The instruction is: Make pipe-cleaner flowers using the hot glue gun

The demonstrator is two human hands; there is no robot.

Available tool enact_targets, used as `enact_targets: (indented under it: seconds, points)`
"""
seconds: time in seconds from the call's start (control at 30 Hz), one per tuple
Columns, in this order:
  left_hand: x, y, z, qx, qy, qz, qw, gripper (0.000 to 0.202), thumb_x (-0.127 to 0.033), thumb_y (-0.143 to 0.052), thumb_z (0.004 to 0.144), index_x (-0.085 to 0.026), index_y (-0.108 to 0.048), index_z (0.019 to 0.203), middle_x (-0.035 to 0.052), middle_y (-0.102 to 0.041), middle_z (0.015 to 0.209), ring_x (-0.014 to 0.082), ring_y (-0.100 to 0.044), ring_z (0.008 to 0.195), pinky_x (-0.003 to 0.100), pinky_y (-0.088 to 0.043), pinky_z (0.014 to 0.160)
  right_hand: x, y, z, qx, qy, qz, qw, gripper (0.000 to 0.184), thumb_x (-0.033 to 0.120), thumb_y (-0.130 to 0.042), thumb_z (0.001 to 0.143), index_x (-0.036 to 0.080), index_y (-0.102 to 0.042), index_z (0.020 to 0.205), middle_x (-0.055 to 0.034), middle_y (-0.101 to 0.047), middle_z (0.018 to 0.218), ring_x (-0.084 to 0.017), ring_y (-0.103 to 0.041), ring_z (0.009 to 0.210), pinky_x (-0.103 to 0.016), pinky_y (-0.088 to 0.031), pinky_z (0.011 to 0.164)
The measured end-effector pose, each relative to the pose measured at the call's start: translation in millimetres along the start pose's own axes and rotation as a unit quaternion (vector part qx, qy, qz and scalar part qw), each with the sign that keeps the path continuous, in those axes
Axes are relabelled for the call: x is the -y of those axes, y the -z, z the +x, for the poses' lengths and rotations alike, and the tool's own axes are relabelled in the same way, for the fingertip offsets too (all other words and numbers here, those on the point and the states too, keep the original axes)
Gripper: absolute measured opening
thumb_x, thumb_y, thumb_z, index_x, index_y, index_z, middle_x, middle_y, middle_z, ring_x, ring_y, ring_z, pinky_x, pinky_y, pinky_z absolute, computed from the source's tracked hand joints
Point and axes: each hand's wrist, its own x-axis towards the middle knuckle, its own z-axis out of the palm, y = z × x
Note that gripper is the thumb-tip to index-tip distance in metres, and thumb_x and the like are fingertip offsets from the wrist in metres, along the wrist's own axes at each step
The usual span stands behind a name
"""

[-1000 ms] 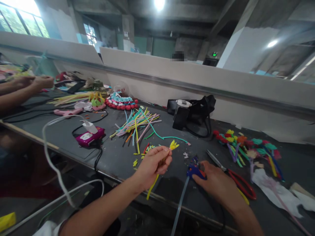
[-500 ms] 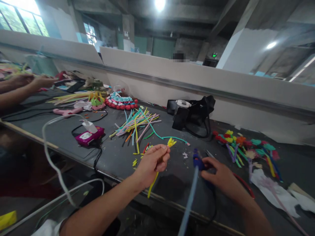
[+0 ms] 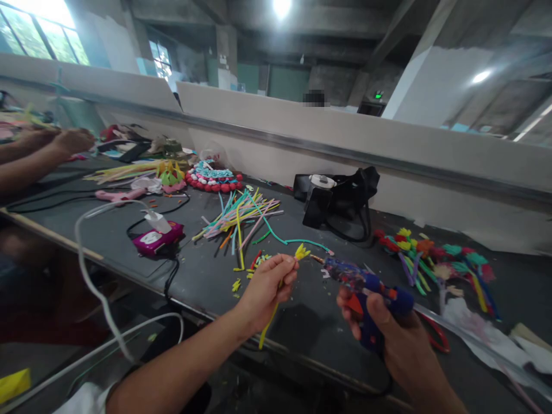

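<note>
My left hand (image 3: pixel 268 284) pinches a yellow pipe-cleaner flower (image 3: pixel 301 252) by its stem, which hangs down past the table edge. My right hand (image 3: pixel 390 333) is closed round the grip of a blue hot glue gun (image 3: pixel 362 282). The gun's nozzle points left, a short way from the flower's yellow petals. Both hands hover above the dark table (image 3: pixel 107 236) near its front edge.
A pile of coloured pipe cleaners (image 3: pixel 241 218) lies mid-table, finished flowers (image 3: pixel 431 259) at right, red-handled scissors (image 3: pixel 435 336) behind my right hand. A black bag (image 3: pixel 340 201), a magenta power strip (image 3: pixel 156 238) and a pink glue gun (image 3: pixel 116 196) stand further back. Another person's hands (image 3: pixel 56 141) work at far left.
My right hand picked the blue glue gun up off the table, turned it and aimed its nozzle at the flower. The left hand with the flower hardly moved.
</note>
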Motion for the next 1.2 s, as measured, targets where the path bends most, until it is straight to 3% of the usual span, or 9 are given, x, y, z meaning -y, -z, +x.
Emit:
enact_targets:
  seconds: [0.13, 0.27, 0.47, 0.73, 1.07, 1.2]
  points:
    - [1.6, -1.7, -1.5, -0.003, -0.006, 0.024, 1.0, 0.02, -0.034, -0.063, 0.084, -0.015, -0.057, 0.08, -0.0062, -0.04, 0.058, 0.0039, -0.028, 0.044, 0.019, -0.017, 0.04, -3.6, -10.7, -6.0, -0.055, 0.042, -0.096, 0.993, 0.052, 0.067, -0.062, 0.074, 0.016, -0.073, 0.079, -0.0072, -0.07, 0.071, -0.014, -0.057, 0.053, -0.025, -0.048, 0.05]
    - [2.2, -3.6, -3.1, -0.006, -0.01, 0.043, 0.999, 0.022, -0.037, -0.062, 0.085, -0.015, -0.057, 0.08, -0.0058, -0.04, 0.06, 0.0042, -0.028, 0.045, 0.019, -0.017, 0.04, -6.8, -15.1, -4.9, -0.102, 0.057, -0.105, 0.988, 0.049, 0.066, -0.067, 0.07, 0.018, -0.073, 0.076, -0.007, -0.072, 0.071, -0.017, -0.063, 0.059, -0.026, -0.052, 0.054]
    - [0.9, -5.4, -3.8, -0.008, -0.013, 0.048, 0.999, 0.027, -0.041, -0.067, 0.081, -0.016, -0.056, 0.077, -0.0059, -0.041, 0.059, 0.0041, -0.029, 0.045, 0.019, -0.017, 0.041, -11.0, -13.5, -2.7, -0.112, 0.091, -0.133, 0.981, 0.046, 0.065, -0.067, 0.07, 0.02, -0.07, 0.075, -0.0047, -0.07, 0.066, -0.018, -0.065, 0.059, -0.028, -0.055, 0.058]
    - [0.0, -5.7, -3.9, -0.014, -0.008, 0.055, 0.998, 0.028, -0.041, -0.068, 0.08, -0.016, -0.056, 0.077, -0.0061, -0.04, 0.058, 0.0045, -0.028, 0.046, 0.019, -0.017, 0.041, -19.7, -7.7, -1.2, -0.148, 0.082, -0.197, 0.966, 0.051, 0.069, -0.065, 0.069, 0.019, -0.071, 0.078, -0.006, -0.072, 0.071, -0.021, -0.066, 0.065, -0.03, -0.055, 0.063]
    - [0.9, -4.5, -3.6, -0.012, -0.013, 0.059, 0.998, 0.03, -0.044, -0.069, 0.079, -0.016, -0.057, 0.077, -0.006, -0.04, 0.058, 0.0052, -0.029, 0.046, 0.02, -0.018, 0.041, -30.6, 7.8, 7.4, -0.142, 0.133, -0.256, 0.947, 0.044, 0.067, -0.062, 0.073, 0.025, -0.07, 0.064, -0.0035, -0.069, 0.058, -0.021, -0.064, 0.056, -0.028, -0.051, 0.052]
    - [0.6, -4.8, -3.8, -0.011, -0.01, 0.061, 0.998, 0.029, -0.044, -0.068, 0.079, -0.016, -0.057, 0.077, -0.0063, -0.04, 0.058, 0.0049, -0.028, 0.046, 0.02, -0.018, 0.041, -30.4, 6.9, 5.7, -0.147, 0.133, -0.283, 0.939, 0.045, 0.066, -0.06, 0.075, 0.023, -0.07, 0.067, -0.0031, -0.067, 0.056, -0.02, -0.062, 0.054, -0.029, -0.05, 0.052]
